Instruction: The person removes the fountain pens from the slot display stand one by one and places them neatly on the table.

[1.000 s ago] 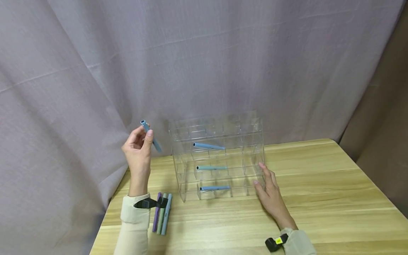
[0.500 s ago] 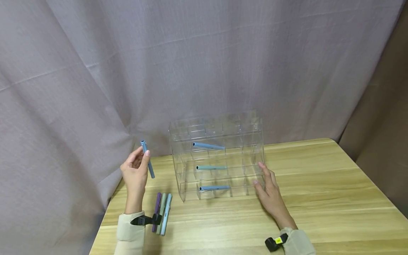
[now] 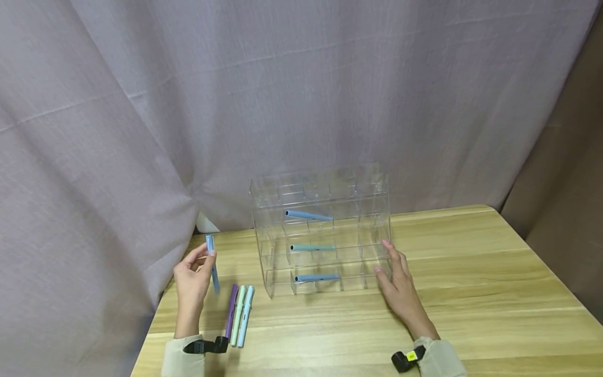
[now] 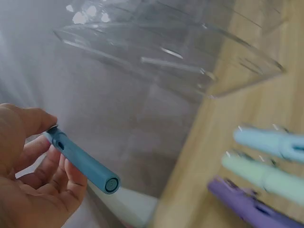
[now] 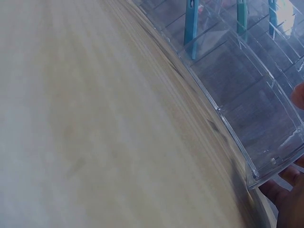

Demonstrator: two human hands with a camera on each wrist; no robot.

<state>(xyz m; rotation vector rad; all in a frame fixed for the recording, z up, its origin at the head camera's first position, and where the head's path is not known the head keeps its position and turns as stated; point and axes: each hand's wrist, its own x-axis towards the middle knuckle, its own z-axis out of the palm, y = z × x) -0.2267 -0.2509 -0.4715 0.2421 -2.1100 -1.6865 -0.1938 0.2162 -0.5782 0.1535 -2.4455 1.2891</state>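
My left hand (image 3: 190, 275) pinches a blue pen (image 3: 215, 277) between thumb and fingers, left of the clear rack. In the left wrist view the held pen (image 4: 88, 164) points its round end toward the camera. Three more pens lie side by side on the table just right of that hand: a purple pen (image 3: 231, 311), a pale green pen (image 3: 238, 317) and a light blue pen (image 3: 245, 317). The clear divided rack (image 3: 262, 251) has its right side held by my right hand (image 3: 400, 296), thumb at the front, fingers outside.
Inside the rack lie a blue pen (image 3: 308, 215) on an upper level, a green pen (image 3: 311, 247) below it and another blue pen (image 3: 316, 278) at the bottom. A grey curtain (image 3: 301, 94) hangs behind the wooden table (image 3: 471, 283).
My left hand has come down and slightly left with the blue pen, toward the table, and the pen has turned more upright. My right hand and the rack have stayed put.
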